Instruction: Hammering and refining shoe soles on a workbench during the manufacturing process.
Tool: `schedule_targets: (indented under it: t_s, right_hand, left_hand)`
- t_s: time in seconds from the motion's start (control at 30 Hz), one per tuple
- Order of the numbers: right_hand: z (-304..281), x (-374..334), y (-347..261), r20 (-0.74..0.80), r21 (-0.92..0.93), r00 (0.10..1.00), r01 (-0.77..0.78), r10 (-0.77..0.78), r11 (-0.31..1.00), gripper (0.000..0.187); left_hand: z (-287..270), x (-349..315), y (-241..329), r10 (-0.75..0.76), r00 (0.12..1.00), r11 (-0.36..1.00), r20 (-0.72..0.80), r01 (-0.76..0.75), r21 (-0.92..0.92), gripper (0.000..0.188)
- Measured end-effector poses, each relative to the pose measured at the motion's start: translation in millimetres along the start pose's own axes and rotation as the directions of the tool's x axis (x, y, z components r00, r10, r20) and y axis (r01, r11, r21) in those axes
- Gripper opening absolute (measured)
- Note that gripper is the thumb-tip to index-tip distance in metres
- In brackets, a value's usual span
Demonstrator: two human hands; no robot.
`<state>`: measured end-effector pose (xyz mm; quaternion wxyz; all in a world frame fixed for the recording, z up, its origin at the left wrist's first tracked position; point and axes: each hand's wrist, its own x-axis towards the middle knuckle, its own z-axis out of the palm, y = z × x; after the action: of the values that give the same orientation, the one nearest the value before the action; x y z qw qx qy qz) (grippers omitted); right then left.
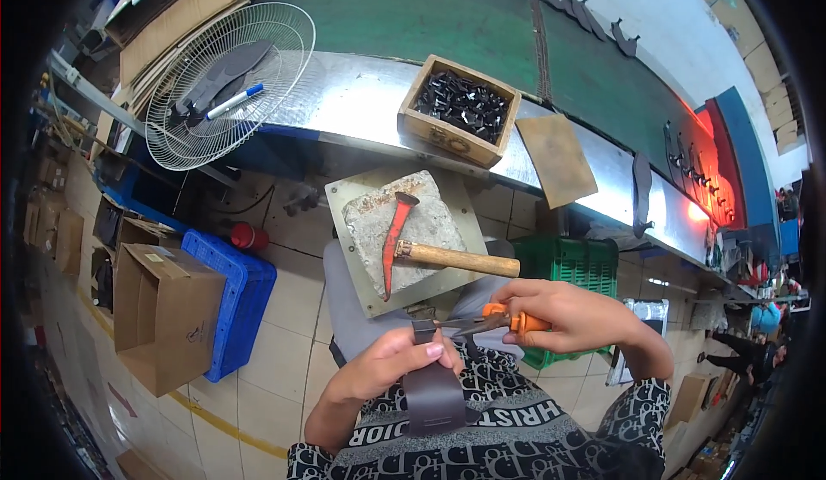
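Note:
My left hand grips a dark brown strap close to my body, thumb pressed on it and its wide end hanging down. In my right hand are pliers with orange handles. Their metal jaws reach left to the strap's upper end, beside my left fingertips; whether they bite on it I cannot tell. Just beyond my hands, a hammer with a red head and wooden handle lies on a rough stone slab. That slab rests on a metal plate in front of my knees.
A wooden box of small black pieces and a tan sheet sit on the metal ledge beside a green conveyor belt. Left are a wire basket with dark soles and a marker, a blue crate and a cardboard box. A green crate stands right.

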<state>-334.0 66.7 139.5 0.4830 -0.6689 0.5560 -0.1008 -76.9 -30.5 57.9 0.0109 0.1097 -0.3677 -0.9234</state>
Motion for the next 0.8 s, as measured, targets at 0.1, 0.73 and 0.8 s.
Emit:
schedule_targets:
  t_s: [0.1,0.73,0.8]
  right_hand:
    - [-2.2,3.3,-0.3,-0.022,-0.122,0.999,0.029,-0.032,0.992,0.033]
    - [-15.7,21.9,-40.6,-0.039,-0.105,0.998,-0.044,0.04,0.994,0.037]
    - [-14.2,23.7,-32.4,0.029,-0.243,0.999,0.045,-0.039,0.969,0.043]
  left_hand:
    - [-2.0,-4.4,-2.7,0.004,1.0,1.0,0.023,-0.004,-0.021,0.025]
    - [-3.1,-1.6,0.1,-0.008,0.999,1.0,-0.048,0.008,0.005,0.03]
    - [-1.4,-3.4,1.7,-0.032,0.999,0.999,-0.04,0.03,-0.04,0.029]
